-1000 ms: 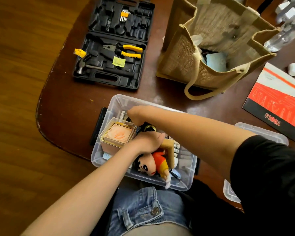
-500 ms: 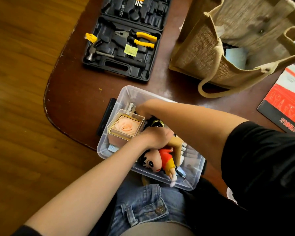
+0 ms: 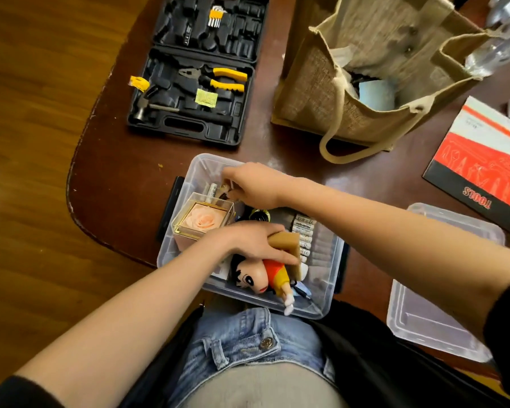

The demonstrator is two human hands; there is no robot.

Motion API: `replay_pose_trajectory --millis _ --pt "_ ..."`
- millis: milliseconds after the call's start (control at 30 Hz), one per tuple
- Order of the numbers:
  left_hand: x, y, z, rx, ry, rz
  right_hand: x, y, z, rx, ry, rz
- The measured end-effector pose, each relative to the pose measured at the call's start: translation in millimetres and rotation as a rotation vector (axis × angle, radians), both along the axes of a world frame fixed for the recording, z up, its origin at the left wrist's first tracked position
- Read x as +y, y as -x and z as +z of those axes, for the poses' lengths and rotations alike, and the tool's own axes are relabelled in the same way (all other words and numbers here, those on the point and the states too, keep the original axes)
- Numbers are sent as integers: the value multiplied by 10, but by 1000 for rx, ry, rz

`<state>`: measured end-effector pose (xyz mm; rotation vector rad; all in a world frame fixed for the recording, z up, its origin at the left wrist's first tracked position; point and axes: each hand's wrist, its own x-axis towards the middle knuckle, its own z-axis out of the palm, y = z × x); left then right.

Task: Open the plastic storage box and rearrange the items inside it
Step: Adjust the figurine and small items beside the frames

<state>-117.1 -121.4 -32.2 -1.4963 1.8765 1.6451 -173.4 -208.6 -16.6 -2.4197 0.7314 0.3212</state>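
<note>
We see the clear plastic storage box (image 3: 330, 278) standing open at the table's near edge, just before the person's lap; its transparent lid (image 3: 424, 316) lies flat to the right, apart from it; inside, at the left, sits a clear cube holding a peach rose (image 3: 202, 220); a cartoon doll in a red shirt (image 3: 262, 279) lies on its side near the front wall; a row of batteries (image 3: 304, 234) lies along the right part.

L hand (image 3: 249, 241): palm down, fingers curled, gripping | R hand (image 3: 252, 185): forearm crossing above left, fingertips pinching downward
</note>
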Motion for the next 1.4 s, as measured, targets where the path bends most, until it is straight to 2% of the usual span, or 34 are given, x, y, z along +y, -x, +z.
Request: replay_pose_trajectory --millis 100,233,333,433,567,733,833,1033,1167,1300,1333,1400 --pt "-39 17 -79 -47 48 -40 88 361 278 -88 5 -186" --pt "-139 18 -87 -60 111 -103 259 893 410 -42 -141 -510" --pt "-225 41 -30 -70 135 -221 412 1109 299 73 -127 -585" --pt "-325 57 37 -60 96 -291 544 1135 120 224 -156 -501" --pt "-415 74 98 -73 62 -365 592 1038 -116 520 -111 -199" --pt "-465 73 136 -85 -13 -375 519 976 -454 782 -198 72" --pt "-496 25 174 -67 -32 -368 575 973 -646 760 -203 68" --pt "-476 -58 154 -2 -70 -303 695 997 -838 624 -270 -154" --pt "-448 -87 106 31 -85 -255 730 990 -840 653 -162 -53" --pt "-434 -128 83 56 -93 -214 657 979 -798 629 -295 -10" --pt "-422 -134 78 65 -100 -201 670 970 -808 658 -276 9" --pt "-397 -143 58 84 -110 -179 734 954 -833 725 -108 84"
